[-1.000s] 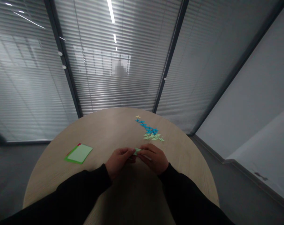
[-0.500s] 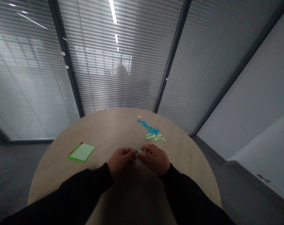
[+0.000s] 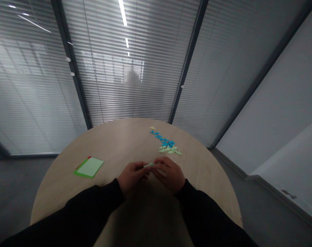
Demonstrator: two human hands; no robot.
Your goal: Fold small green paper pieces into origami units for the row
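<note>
Between my two hands is a small piece of folded pale green paper [image 3: 149, 165], held just above the table. My left hand [image 3: 132, 175] pinches its left end with thumb and fingers. On the other side, my right hand [image 3: 169, 172] has its fingertips closed on the right end. The fingers cover much of the paper, so its full shape is hidden. Beyond my right hand lie several pale green folded paper pieces [image 3: 171, 150]. Several blue folded paper pieces [image 3: 165, 140] trail away behind them, up to one yellow folded piece [image 3: 152, 128].
A stack of square paper sheets [image 3: 91, 167], pale green on top with bright green and red edges beneath, lies on the left of the round wooden table [image 3: 119, 137]. Glass panels with blinds [image 3: 135, 99] stand behind the table. A pale wall [image 3: 279, 113] is at the right.
The folded green paper has turned in my fingers and now shows as a longer, flatter strip. Its visible part sits slightly further left. Both hands stay nearly in place.
</note>
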